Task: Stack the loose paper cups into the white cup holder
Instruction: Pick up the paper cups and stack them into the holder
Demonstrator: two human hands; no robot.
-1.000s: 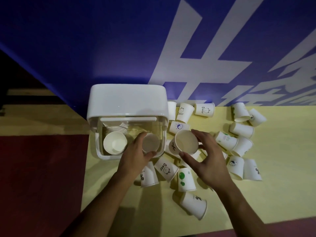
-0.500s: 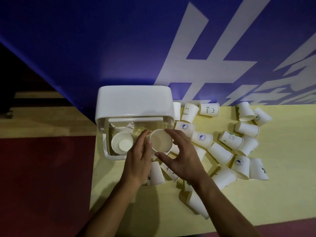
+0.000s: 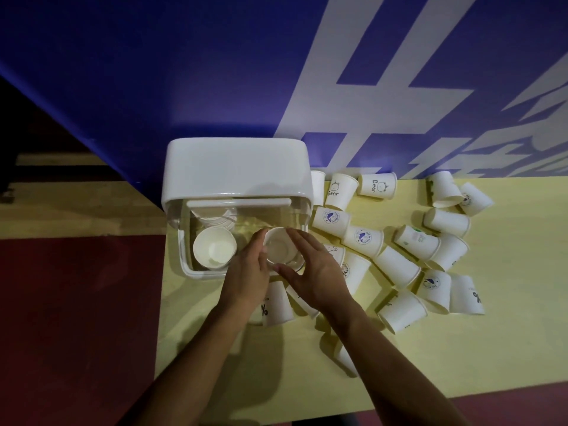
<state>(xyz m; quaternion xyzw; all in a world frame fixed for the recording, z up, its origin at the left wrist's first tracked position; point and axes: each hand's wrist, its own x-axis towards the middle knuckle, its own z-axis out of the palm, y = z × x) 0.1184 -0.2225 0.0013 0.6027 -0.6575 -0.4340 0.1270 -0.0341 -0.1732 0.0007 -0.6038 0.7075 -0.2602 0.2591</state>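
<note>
Presently, both forearms are extended forward from the bottom of the view and converge over the white cup holder (image 3: 236, 170), which stands at the left end of the yellow counter (image 3: 461, 348) against the blue wall (image 3: 153, 72). An upright paper cup (image 3: 280, 248) is held between the two hands in the holder's right-hand compartment, its open mouth turned upward. The left hand (image 3: 249, 273) is set against the cup's left side, with its fingers (image 3: 258, 241) curled round the rim. The right hand (image 3: 318, 265) is laid palm-down over the cup's right side, its fingers spread and its thumb pressed at the near edge of the rim, so that the cup is gripped from both sides. Another cup stack (image 3: 215, 247) is seen upright in the left-hand compartment, and a few rims are visible behind it. Loose paper cups (image 3: 396, 265) are scattered on their sides over the counter to the right of the holder, some touching one another, several printed with small designs; a few more lie beneath the wrists.
</note>
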